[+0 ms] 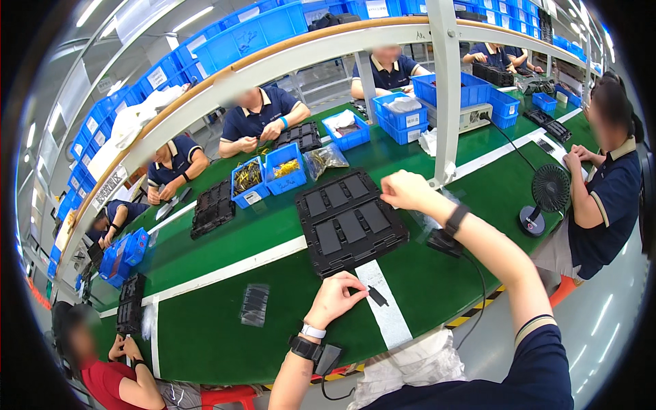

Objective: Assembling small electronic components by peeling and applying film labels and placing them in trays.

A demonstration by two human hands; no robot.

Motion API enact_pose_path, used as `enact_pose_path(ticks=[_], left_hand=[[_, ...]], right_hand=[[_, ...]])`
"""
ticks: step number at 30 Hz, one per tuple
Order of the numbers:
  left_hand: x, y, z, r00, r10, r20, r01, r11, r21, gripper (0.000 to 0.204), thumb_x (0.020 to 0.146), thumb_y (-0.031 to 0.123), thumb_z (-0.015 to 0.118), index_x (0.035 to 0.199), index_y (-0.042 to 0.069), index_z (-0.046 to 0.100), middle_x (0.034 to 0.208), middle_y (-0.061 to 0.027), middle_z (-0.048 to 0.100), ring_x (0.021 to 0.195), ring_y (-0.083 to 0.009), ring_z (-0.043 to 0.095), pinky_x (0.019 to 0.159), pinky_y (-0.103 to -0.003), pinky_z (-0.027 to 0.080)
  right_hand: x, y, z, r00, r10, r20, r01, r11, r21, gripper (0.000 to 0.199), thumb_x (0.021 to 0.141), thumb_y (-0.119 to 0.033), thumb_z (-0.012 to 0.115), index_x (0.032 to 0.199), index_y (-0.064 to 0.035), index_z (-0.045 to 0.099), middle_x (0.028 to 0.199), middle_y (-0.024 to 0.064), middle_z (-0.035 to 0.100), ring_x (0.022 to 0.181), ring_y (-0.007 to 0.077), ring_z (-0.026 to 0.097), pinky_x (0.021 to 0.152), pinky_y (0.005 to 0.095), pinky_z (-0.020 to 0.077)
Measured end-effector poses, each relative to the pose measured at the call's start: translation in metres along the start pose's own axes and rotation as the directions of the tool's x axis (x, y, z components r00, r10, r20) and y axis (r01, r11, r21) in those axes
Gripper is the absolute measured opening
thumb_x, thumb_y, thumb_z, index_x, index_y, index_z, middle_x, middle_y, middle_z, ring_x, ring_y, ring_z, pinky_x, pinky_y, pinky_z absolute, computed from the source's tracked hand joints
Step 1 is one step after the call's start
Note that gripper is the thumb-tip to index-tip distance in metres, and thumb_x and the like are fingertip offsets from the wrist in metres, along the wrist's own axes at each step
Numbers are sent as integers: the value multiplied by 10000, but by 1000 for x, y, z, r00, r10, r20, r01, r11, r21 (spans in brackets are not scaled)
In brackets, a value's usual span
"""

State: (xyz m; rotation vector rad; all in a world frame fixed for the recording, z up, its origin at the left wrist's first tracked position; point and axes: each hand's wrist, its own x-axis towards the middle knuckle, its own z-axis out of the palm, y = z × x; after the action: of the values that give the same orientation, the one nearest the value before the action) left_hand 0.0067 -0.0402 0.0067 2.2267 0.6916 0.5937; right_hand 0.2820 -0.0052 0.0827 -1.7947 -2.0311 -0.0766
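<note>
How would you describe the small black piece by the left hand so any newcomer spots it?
On the green table, find the large black tray. From its near edge runs a white strip. The small black piece lies there, by the left hand, smaller than the tray's panels and alone on white.

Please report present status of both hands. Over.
Left hand at small black part, on white strip. Right hand at edge of black tray. Grip on either unclear. Nothing lies on part.

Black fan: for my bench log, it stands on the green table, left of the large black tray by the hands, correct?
No, wrong side: the head view shows the black fan standing on the green table, right of the large black tray.
</note>
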Motion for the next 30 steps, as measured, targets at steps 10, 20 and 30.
enact_pose_path(ticks=[10,20,30], left_hand=[[-4,-2,4,999,-5,39,8,996,-92,129,714,109,707,830,56,688,832,-43,611,524,-76,515,496,-204,440],[-3,-4,10,1000,7,16,-4,978,-210,103,740,91,687,831,45,678,832,-41,609,501,-56,488,471,-192,400],[1,-4,5,998,-4,-56,-7,978,-209,80,736,83,699,808,53,683,851,-29,620,541,-34,496,504,-170,415]], right_hand=[[57,18,95,972,232,-46,-163,797,582,262,600,-75,773,788,-47,593,586,8,559,543,107,534,514,265,424],[54,17,101,946,252,-206,-111,845,523,334,641,-221,781,853,-75,568,534,33,483,506,152,496,501,308,407],[51,14,99,893,259,-368,7,809,587,243,764,-223,684,923,-43,643,672,111,631,517,146,554,507,266,438]])
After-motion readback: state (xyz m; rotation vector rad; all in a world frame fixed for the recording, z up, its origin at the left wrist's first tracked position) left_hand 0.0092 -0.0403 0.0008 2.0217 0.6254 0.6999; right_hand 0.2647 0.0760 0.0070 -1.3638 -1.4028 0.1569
